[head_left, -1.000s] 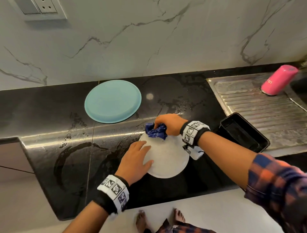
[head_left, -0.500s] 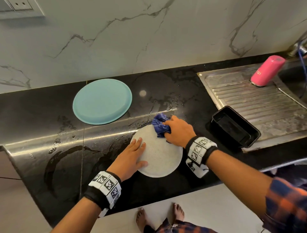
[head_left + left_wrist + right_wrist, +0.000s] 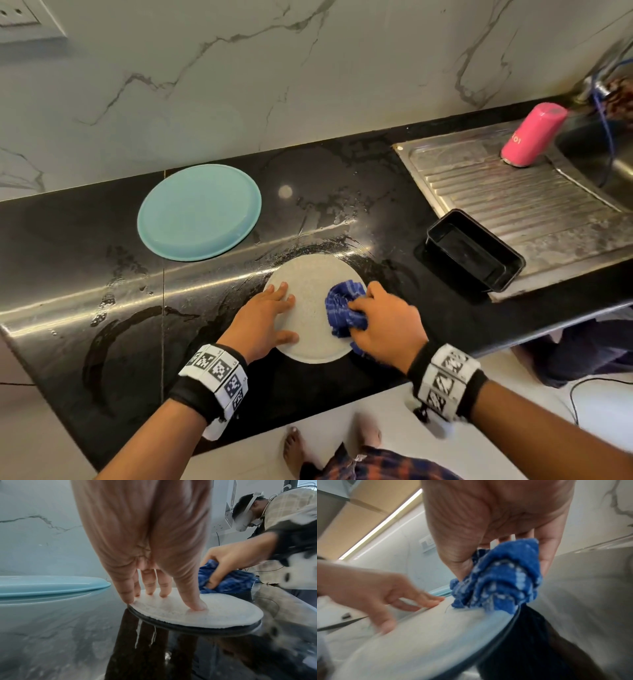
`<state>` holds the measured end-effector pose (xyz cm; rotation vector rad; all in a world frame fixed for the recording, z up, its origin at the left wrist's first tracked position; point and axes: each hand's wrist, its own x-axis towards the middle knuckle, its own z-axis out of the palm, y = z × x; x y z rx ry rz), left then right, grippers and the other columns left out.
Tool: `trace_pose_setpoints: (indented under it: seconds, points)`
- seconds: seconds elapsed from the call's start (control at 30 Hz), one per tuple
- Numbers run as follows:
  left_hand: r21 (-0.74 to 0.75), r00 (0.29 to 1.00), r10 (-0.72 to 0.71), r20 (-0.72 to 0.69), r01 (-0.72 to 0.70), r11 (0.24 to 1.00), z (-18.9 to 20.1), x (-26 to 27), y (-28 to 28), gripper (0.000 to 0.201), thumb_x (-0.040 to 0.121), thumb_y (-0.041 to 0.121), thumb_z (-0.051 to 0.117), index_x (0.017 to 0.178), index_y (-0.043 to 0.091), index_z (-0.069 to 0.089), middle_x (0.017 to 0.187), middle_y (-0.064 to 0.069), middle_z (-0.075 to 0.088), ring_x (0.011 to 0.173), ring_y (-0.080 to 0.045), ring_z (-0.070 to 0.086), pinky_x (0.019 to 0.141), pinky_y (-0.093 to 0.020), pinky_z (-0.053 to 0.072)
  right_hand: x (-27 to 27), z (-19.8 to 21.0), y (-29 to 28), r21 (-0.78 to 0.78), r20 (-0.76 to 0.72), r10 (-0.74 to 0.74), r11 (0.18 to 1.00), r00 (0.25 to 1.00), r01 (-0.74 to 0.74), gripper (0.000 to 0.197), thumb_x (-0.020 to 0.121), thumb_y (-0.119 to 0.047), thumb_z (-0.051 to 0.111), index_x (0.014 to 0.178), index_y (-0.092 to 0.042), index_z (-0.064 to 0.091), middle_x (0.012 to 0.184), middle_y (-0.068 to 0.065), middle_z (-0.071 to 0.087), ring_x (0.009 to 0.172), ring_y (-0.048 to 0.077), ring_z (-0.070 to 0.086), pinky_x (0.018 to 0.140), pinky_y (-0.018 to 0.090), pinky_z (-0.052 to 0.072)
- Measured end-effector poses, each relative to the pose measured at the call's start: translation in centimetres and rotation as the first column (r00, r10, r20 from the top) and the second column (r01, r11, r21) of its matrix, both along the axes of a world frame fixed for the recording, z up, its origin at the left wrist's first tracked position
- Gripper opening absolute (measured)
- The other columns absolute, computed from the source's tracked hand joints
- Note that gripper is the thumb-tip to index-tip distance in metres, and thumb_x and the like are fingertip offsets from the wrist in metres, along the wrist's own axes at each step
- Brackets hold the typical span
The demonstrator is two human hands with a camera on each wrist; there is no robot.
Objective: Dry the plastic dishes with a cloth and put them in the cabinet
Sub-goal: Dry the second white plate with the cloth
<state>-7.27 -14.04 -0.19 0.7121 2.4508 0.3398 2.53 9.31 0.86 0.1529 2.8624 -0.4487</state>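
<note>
The wad of blue cloth [image 3: 346, 308] had travelled from the 12 o'clock rim of the white plate [image 3: 311, 274] round to its 3 o'clock side, ending near the 4 o'clock edge; the right hand [image 3: 387, 322] had followed it clockwise and drawn nearer the person. This sweep indicated that wiping was under way and that the far and right portions of the upturned face had probably been covered; the near-left portion under the other hand was judged not yet wiped.

State of each grip: the right hand had its fingers and thumb curled round the bunched cloth, pressing it onto the plate; the left hand [image 3: 260, 318] lay flat with straight fingers [image 3: 149, 586] and thumb bearing down on the plate at its 9 o'clock side, holding nothing; this hand had kept its station across the earlier frames.

The white plate rested on the wet black bench [image 3: 102, 308] near its front edge, apparently face down; it had not shifted on the bench, although the head view itself had moved. The blue plate [image 3: 198, 212] lay at 11 o'clock from it, well apart and untouched; the black tray [image 3: 476, 253] stood at 2 o'clock beside the steel drainboard [image 3: 513, 195], with the pink cup [image 3: 531, 133] inverted further back.

Judgement: drying of the first dish was incomplete; the remaining dishes and the transfer to the cabinet, which was not in view, were still outstanding.
</note>
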Motion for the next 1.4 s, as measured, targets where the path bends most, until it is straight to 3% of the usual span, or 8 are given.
trace_pose_setpoints:
  seconds: [0.17,0.3,0.5,0.7,0.9,1.07,1.23,1.4]
  points:
    - [-0.019,0.999,0.032,0.030,-0.031,0.999,0.4,0.0,0.5,0.088,0.084,0.045,0.073,0.155,0.027,0.025,0.165,0.009,0.003,0.152,-0.015,0.003,0.124,-0.039,0.010,-8.5,1.2,1.2,0.047,0.012,0.005,0.999,1.000,-0.005,0.027,0.081,-0.036,0.066,0.108,-0.038,0.069,0.095,-0.005,0.046,0.090,0.026,0.061,0.068,0.032,0.040]
    - [-0.061,0.998,0.058,0.025,-0.057,0.997,0.9,0.2,1.2,0.088,0.087,0.044,0.071,0.157,0.023,0.022,0.166,0.004,0.000,0.153,-0.019,0.001,0.122,-0.037,0.008,-11.2,0.5,0.1,0.041,-0.011,0.042,0.998,0.999,-0.041,0.035,0.089,-0.035,0.063,0.123,-0.038,0.065,0.102,0.001,0.050,0.093,0.027,0.059,0.068,0.032,0.037]
    - [-0.080,0.998,0.059,0.013,-0.058,0.995,1.0,0.2,1.7,0.089,0.086,0.046,0.071,0.156,0.020,0.023,0.166,0.000,0.001,0.153,-0.022,0.004,0.121,-0.036,0.011,-4.9,-0.1,-1.7,0.081,-0.046,0.027,0.996,0.999,-0.023,0.041,0.088,-0.043,0.057,0.127,-0.031,0.056,0.122,0.000,0.047,0.099,0.026,0.057,0.073,0.034,0.047]
    - [-0.024,0.999,0.047,-0.018,-0.048,0.999,0.7,0.6,1.1,0.087,0.085,0.053,0.068,0.155,0.020,0.028,0.166,0.000,0.007,0.152,-0.022,0.008,0.122,-0.034,0.009,1.6,0.6,-4.0,0.009,0.051,0.219,0.976,0.974,-0.219,0.043,0.083,-0.046,0.055,0.125,-0.038,0.054,0.117,-0.005,0.046,0.099,0.024,0.053,0.063,0.032,0.031]
    - [-0.042,0.998,0.060,0.005,-0.060,0.997,1.2,0.8,1.3,0.086,0.084,0.046,0.072,0.155,0.024,0.028,0.166,0.004,0.005,0.153,-0.019,0.004,0.122,-0.038,0.010,-7.2,2.1,-0.3,0.107,0.034,0.031,0.994,0.999,-0.034,0.032,0.083,-0.036,0.061,0.115,-0.039,0.066,0.102,-0.002,0.051,0.094,0.028,0.061,0.069,0.032,0.036]
    - [-0.084,0.996,0.083,0.018,-0.081,0.993,1.1,0.9,1.8,0.087,0.087,0.047,0.069,0.157,0.022,0.022,0.166,0.003,0.000,0.153,-0.021,-0.001,0.122,-0.038,0.009,-11.2,1.7,-0.5,0.058,0.035,-0.020,0.998,0.999,0.018,0.042,0.088,-0.032,0.063,0.130,-0.035,0.062,0.115,0.004,0.057,0.099,0.031,0.062,0.075,0.034,0.044]
    - [-0.103,0.994,0.104,0.026,-0.101,0.990,0.9,0.9,2.0,0.089,0.087,0.049,0.068,0.157,0.020,0.020,0.166,0.000,-0.003,0.153,-0.022,-0.002,0.122,-0.038,0.011,-6.7,0.6,-1.3,0.107,0.004,-0.079,0.991,0.997,0.078,0.050,0.087,-0.044,0.058,0.130,-0.024,0.047,0.122,0.008,0.048,0.095,0.032,0.061,0.071,0.034,0.043]
    - [-0.101,0.996,0.082,0.024,-0.079,0.992,1.3,1.1,2.1,0.089,0.088,0.048,0.068,0.157,0.019,0.021,0.166,-0.001,-0.003,0.153,-0.023,0.000,0.122,-0.038,0.012,0.4,0.6,-2.4,0.040,0.074,-0.090,0.995,0.993,0.087,0.048,0.086,-0.049,0.056,0.125,-0.026,0.043,0.118,0.003,0.042,0.087,0.026,0.061,0.064,0.032,0.040]
